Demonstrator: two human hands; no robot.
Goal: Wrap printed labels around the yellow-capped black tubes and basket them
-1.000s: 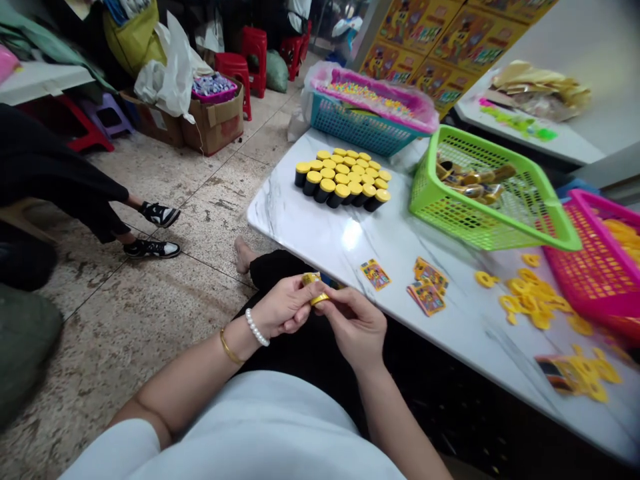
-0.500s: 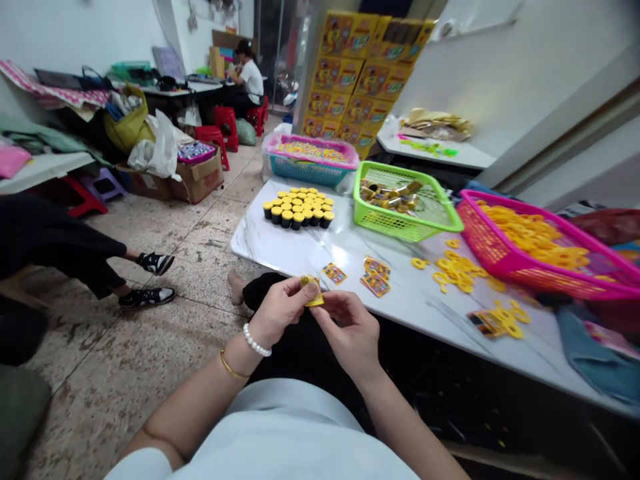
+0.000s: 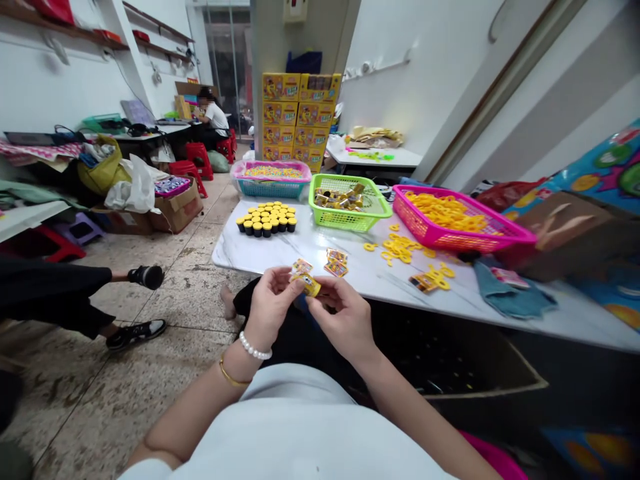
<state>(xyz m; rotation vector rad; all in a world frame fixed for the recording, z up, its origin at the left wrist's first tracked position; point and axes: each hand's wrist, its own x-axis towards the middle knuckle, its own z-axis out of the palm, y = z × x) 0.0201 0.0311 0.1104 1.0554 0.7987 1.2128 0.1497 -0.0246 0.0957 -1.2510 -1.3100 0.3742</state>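
Both hands meet above my lap at the near edge of the white marble table [image 3: 320,250]. My left hand [image 3: 273,303], with a pearl bracelet and a gold bangle at the wrist, pinches a small yellow piece [image 3: 309,285] between thumb and fingers. My right hand [image 3: 345,317] is closed on the same piece from the right. Just beyond my fingers, small printed stickers [image 3: 336,263] lie on the table. A block of black pots with yellow lids [image 3: 267,219] stands further back on the left.
A green basket [image 3: 349,202] of gold-wrapped items, a pink basket [image 3: 457,220] of yellow rings and a blue basket [image 3: 272,179] stand on the table. Loose yellow rings [image 3: 400,248] lie by a blue cloth [image 3: 510,297]. Another person's legs [image 3: 75,300] stretch across the floor at left. Yellow cartons [image 3: 297,117] are stacked behind.
The camera has tilted up, so more of the room and table shows. Both hands have stayed together on the small yellow piece above my lap.
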